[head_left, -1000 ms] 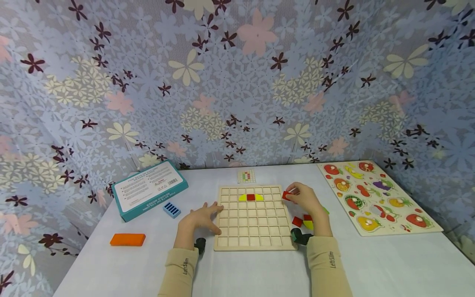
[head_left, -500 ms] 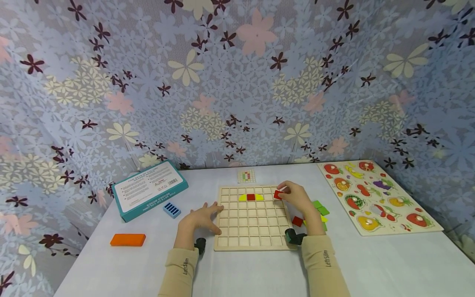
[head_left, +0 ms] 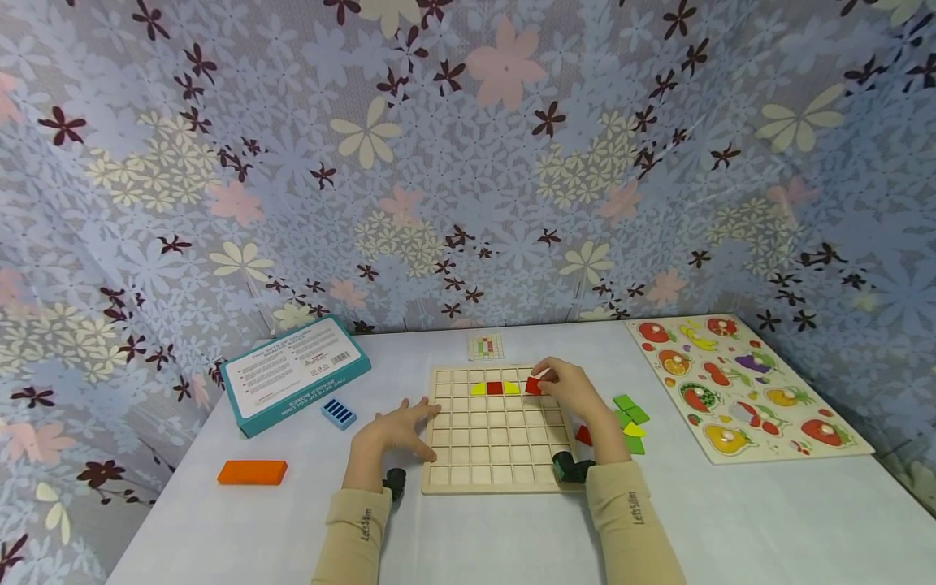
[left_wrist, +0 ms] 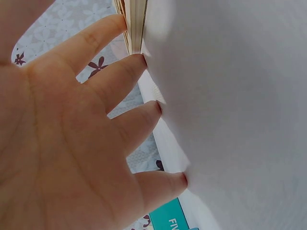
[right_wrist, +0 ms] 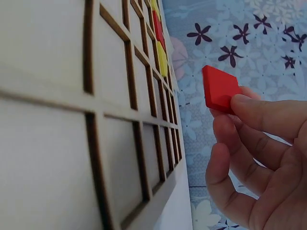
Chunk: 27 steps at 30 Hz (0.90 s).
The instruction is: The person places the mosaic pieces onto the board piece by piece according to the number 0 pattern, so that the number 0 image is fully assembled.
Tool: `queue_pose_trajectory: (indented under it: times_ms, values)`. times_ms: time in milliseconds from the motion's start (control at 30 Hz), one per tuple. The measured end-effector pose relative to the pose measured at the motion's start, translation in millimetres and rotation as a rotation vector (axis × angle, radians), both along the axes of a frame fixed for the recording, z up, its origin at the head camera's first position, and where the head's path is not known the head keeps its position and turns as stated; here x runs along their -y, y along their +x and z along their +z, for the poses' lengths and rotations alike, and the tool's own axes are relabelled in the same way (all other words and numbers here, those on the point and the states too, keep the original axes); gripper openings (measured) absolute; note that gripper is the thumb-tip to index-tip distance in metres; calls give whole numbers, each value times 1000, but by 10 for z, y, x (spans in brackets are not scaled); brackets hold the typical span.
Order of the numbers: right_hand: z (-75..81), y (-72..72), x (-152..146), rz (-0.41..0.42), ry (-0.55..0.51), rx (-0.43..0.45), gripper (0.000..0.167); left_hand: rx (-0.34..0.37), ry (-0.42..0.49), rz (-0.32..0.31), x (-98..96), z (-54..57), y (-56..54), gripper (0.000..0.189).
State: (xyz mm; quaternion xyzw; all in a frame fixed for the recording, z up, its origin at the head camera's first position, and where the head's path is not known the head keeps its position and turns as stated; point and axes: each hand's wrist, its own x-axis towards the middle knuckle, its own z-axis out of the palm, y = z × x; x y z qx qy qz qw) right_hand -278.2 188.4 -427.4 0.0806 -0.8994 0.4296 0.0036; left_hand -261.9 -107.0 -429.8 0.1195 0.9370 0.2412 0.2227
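My right hand (head_left: 574,390) pinches a red square tile (right_wrist: 220,87) between thumb and fingers, just above the wooden grid board (head_left: 499,439) at its upper right. In the board's second row sit a yellow piece (head_left: 478,389), a red tile (head_left: 495,388) and another yellow piece (head_left: 511,388) side by side. The held tile is a short way right of them. With fingers spread, my left hand (head_left: 395,431) rests at the board's left edge; in the left wrist view its fingertips (left_wrist: 154,108) touch the white table.
Green tiles (head_left: 634,413), a yellow piece (head_left: 634,429) and a red tile (head_left: 583,435) lie right of the board. A small pattern card (head_left: 486,347) is behind it. A fruit puzzle board (head_left: 738,390) stands right; a teal box (head_left: 296,374), blue piece (head_left: 339,413) and orange block (head_left: 252,472) are left.
My right hand has carried the red tile leftward, from beyond the board's right edge to over its second row. My left hand has stayed put.
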Motion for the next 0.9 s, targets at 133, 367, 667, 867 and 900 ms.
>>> queue_pose_trajectory:
  times_ms: [133, 367, 667, 867, 900]
  values:
    - [5, 11, 54, 35, -12, -14, 18, -5, 1, -3, 1, 2, 1, 82]
    - [-9, 19, 139, 78, 26, -26, 17, -2, -1, -7, -2, 5, 1, 81]
    - [-49, 5, 212, 111, 94, -46, 12, 5, -5, -11, 1, 2, 2, 82]
    - [-66, 13, 245, 115, 139, -67, 10, 7, -7, -12, 0, 18, 6, 81]
    - [-69, 12, 247, 115, 145, -68, 10, 8, -8, -13, 1, 24, 8, 81]
